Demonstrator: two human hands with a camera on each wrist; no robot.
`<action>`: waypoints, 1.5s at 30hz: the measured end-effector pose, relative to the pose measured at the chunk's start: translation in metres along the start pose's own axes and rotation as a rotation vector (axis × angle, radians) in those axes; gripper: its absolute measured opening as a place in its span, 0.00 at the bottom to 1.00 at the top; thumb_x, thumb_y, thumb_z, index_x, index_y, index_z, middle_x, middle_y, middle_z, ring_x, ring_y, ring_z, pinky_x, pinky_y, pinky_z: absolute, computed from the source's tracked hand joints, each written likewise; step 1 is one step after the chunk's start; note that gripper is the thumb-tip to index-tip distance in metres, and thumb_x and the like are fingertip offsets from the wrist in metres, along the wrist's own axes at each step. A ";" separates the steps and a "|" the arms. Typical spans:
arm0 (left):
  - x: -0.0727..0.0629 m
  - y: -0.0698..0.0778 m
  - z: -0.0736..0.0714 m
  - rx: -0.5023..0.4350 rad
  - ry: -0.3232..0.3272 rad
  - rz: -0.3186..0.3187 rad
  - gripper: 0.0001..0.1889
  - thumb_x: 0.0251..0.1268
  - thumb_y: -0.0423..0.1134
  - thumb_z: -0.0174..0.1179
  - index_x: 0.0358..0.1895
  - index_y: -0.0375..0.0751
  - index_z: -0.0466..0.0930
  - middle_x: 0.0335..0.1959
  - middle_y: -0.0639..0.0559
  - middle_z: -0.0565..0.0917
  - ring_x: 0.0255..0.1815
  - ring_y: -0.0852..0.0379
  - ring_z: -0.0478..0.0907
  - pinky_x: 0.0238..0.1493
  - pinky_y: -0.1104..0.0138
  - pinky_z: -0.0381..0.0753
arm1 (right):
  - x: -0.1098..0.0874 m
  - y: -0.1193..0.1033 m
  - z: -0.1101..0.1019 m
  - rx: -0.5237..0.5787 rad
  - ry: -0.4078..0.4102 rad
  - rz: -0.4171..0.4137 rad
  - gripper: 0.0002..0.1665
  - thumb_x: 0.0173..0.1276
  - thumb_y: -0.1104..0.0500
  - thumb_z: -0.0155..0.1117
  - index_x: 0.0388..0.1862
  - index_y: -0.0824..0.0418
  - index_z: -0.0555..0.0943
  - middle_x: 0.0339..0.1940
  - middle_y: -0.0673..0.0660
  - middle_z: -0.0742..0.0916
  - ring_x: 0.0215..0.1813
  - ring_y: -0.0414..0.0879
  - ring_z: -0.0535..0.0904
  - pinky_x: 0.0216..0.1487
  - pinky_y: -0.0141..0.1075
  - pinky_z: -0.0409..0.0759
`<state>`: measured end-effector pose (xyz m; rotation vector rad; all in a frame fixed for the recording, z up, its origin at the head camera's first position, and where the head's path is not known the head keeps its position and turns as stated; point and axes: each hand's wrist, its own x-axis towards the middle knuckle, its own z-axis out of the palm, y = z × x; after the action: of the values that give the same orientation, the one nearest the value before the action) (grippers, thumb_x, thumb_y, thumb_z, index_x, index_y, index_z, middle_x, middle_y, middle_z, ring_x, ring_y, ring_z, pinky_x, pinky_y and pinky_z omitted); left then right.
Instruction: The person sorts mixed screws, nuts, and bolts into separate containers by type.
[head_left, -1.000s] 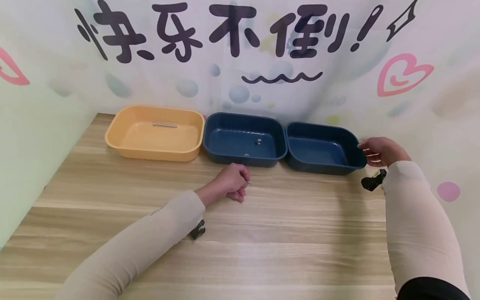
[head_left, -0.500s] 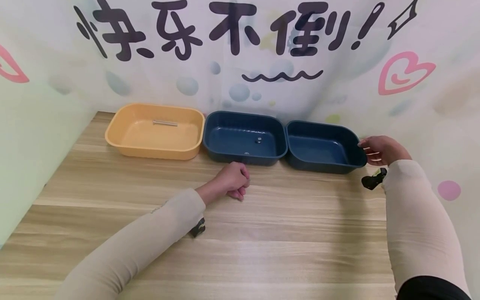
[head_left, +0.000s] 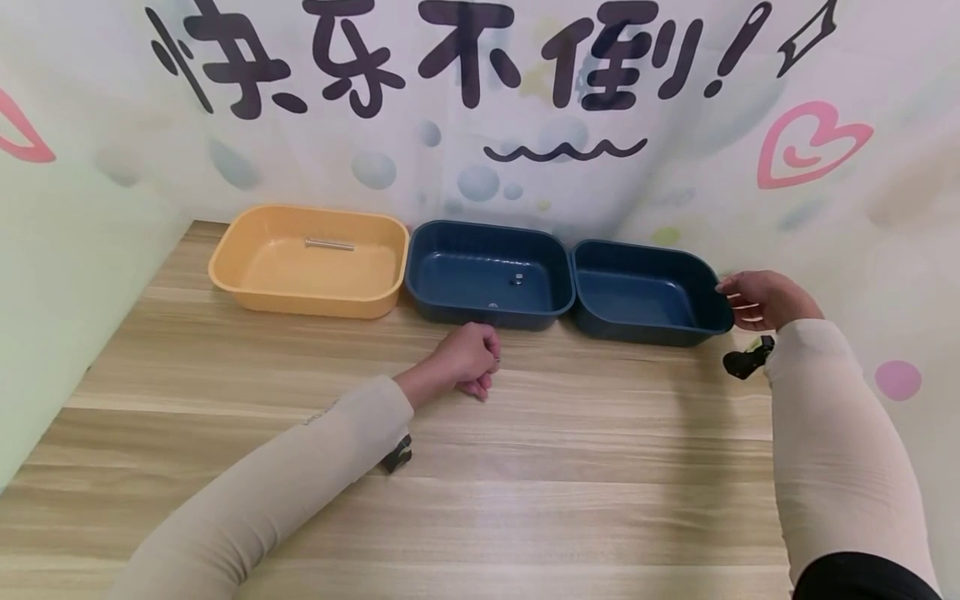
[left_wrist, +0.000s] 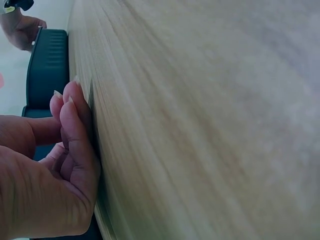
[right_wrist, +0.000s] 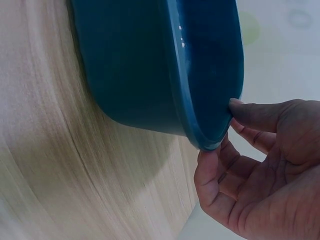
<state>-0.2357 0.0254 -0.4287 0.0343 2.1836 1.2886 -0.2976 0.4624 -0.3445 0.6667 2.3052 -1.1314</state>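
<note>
Along the back of the tabletop, below a printed cloth backdrop, three bins stand side by side in a row: a yellow-orange bin, a middle navy bin and an end navy bin. A long metal bolt lies in the yellow-orange bin. Toward the right of the middle navy bin's floor sits a small metal nut, with a tiny shiny piece close to the front wall, too small to name surely.

The right hand grips the rim of the end navy bin at its outer end, thumb over the inner edge and fingers outside, as the right wrist view shows. The left hand is just in front of the middle navy bin, its fingers curled; a small metal tip pokes out at them and seems pinched there. The left wrist view hides that piece, and I cannot tell whether this hand rests on the tabletop or hangs just above it.

The step in hand looks like steadying a bin while holding a small part. To do it well, keep the rim grip light, without tipping or dragging the end navy bin against its neighbour. The left pinch should stay firm, since so small a part could slip and roll, and the knuckles should keep off the middle bin's front wall.
</note>
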 end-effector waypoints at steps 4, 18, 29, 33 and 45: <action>0.000 0.000 0.000 -0.009 -0.002 -0.003 0.05 0.63 0.25 0.55 0.36 0.39 0.73 0.14 0.45 0.75 0.11 0.55 0.76 0.13 0.67 0.78 | -0.001 0.000 0.001 -0.002 -0.002 -0.004 0.19 0.79 0.53 0.45 0.58 0.66 0.65 0.35 0.53 0.78 0.35 0.44 0.78 0.41 0.33 0.82; -0.010 0.011 0.003 -0.044 -0.050 0.022 0.07 0.65 0.26 0.54 0.45 0.34 0.75 0.16 0.40 0.82 0.12 0.52 0.79 0.14 0.66 0.79 | 0.001 0.001 -0.002 0.002 -0.002 -0.013 0.20 0.79 0.52 0.45 0.59 0.66 0.65 0.36 0.53 0.79 0.36 0.44 0.78 0.42 0.33 0.82; -0.018 0.036 0.020 -0.085 -0.133 0.072 0.08 0.70 0.30 0.53 0.49 0.35 0.73 0.20 0.40 0.84 0.15 0.51 0.82 0.27 0.58 0.85 | 0.002 0.001 -0.002 0.002 -0.008 -0.008 0.19 0.79 0.52 0.45 0.58 0.65 0.66 0.37 0.53 0.78 0.36 0.44 0.77 0.41 0.33 0.82; -0.018 0.043 0.025 -0.094 -0.141 0.083 0.07 0.72 0.31 0.53 0.49 0.37 0.72 0.20 0.40 0.84 0.16 0.51 0.83 0.30 0.57 0.85 | 0.002 0.002 -0.002 0.002 -0.005 -0.007 0.19 0.79 0.52 0.45 0.58 0.65 0.66 0.36 0.53 0.78 0.36 0.44 0.77 0.41 0.33 0.82; -0.016 0.070 0.031 -0.129 -0.172 0.150 0.05 0.73 0.32 0.52 0.47 0.38 0.71 0.22 0.40 0.85 0.18 0.50 0.84 0.17 0.67 0.80 | 0.001 0.002 -0.001 -0.006 -0.006 -0.013 0.18 0.79 0.52 0.44 0.57 0.65 0.66 0.36 0.52 0.78 0.36 0.44 0.78 0.42 0.33 0.82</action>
<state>-0.2250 0.0820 -0.3759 0.2532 1.9793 1.4507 -0.2973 0.4643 -0.3453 0.6468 2.3101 -1.1309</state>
